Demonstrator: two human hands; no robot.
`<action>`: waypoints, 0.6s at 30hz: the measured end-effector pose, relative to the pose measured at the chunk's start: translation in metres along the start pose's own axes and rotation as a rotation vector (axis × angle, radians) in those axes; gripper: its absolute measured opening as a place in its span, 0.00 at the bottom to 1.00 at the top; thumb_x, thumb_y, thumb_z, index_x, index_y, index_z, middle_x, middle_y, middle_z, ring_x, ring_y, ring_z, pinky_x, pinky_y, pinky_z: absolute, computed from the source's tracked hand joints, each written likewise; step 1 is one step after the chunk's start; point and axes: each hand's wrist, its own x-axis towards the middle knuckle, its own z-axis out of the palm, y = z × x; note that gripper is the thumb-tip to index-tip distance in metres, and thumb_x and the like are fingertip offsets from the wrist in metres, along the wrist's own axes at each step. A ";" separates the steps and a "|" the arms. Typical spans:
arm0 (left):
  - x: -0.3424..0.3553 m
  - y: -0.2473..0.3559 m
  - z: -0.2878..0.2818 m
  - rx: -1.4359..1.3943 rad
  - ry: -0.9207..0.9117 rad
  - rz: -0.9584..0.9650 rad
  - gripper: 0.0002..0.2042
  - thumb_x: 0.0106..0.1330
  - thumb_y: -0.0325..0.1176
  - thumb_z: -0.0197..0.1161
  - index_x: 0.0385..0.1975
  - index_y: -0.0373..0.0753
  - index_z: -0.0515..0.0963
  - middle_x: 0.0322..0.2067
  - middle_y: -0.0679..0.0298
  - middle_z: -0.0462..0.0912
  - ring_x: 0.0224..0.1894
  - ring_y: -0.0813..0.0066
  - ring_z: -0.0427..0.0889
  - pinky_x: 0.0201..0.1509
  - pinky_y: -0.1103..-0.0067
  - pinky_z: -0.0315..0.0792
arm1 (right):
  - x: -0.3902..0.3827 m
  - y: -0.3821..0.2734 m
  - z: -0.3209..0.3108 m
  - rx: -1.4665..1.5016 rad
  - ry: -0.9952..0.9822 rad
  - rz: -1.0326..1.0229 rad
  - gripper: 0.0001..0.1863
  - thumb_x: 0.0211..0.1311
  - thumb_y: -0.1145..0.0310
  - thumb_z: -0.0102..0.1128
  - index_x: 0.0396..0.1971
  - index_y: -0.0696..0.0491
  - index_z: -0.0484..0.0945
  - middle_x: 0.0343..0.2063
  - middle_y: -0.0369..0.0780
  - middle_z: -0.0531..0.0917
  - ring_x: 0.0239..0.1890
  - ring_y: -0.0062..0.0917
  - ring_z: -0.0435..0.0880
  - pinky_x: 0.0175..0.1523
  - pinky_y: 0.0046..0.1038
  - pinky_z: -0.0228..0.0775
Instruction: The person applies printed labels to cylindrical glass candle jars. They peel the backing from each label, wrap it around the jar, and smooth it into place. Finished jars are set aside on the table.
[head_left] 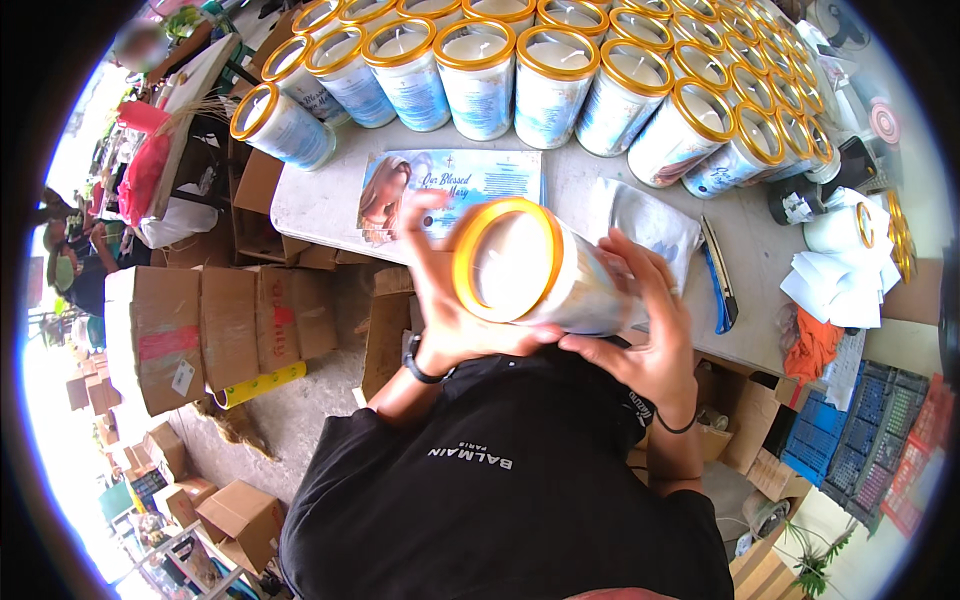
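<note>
A glass candle jar [535, 275] with a gold rim, white wax and a pale printed wrap is held tilted, top toward the left. My right hand [655, 320] grips its base end, fingers along the side and thumb below. My left hand [440, 310] supports the rim end with its thumb underneath; its index finger is raised and curved, slightly blurred. Beyond them on the white table [320, 215] lie printed label sheets [490, 180] with a picture, a folded clear plastic sheet [630, 210] and a blue box cutter [718, 290].
Rows of similar candle jars [475, 90] fill the table's back. At right are papers [830, 285], orange cloth [810, 345], a dark container [790, 205] and plastic crates [850, 430]. Cardboard boxes [225, 330] stand left below the table. Another person [80, 255] is at far left.
</note>
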 end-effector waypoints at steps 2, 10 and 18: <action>0.008 0.019 -0.011 0.120 0.327 0.061 0.66 0.37 0.50 0.90 0.71 0.38 0.46 0.61 0.46 0.70 0.61 0.55 0.76 0.66 0.59 0.73 | 0.004 -0.002 0.015 0.332 -0.047 0.062 0.49 0.47 0.58 0.84 0.68 0.60 0.69 0.62 0.49 0.76 0.64 0.39 0.76 0.64 0.37 0.72; 0.058 0.041 -0.118 0.778 0.718 0.322 0.35 0.58 0.24 0.78 0.66 0.33 0.68 0.59 0.55 0.78 0.57 0.67 0.81 0.58 0.75 0.78 | -0.005 0.022 0.004 0.104 0.003 0.086 0.28 0.61 0.71 0.72 0.61 0.58 0.75 0.55 0.48 0.79 0.55 0.42 0.81 0.60 0.35 0.73; 0.070 0.007 -0.147 0.856 0.680 0.374 0.34 0.56 0.28 0.81 0.61 0.35 0.69 0.59 0.55 0.76 0.58 0.66 0.80 0.55 0.73 0.83 | -0.013 0.030 -0.005 0.031 -0.013 0.151 0.21 0.63 0.72 0.70 0.55 0.59 0.79 0.48 0.47 0.83 0.49 0.40 0.84 0.55 0.33 0.75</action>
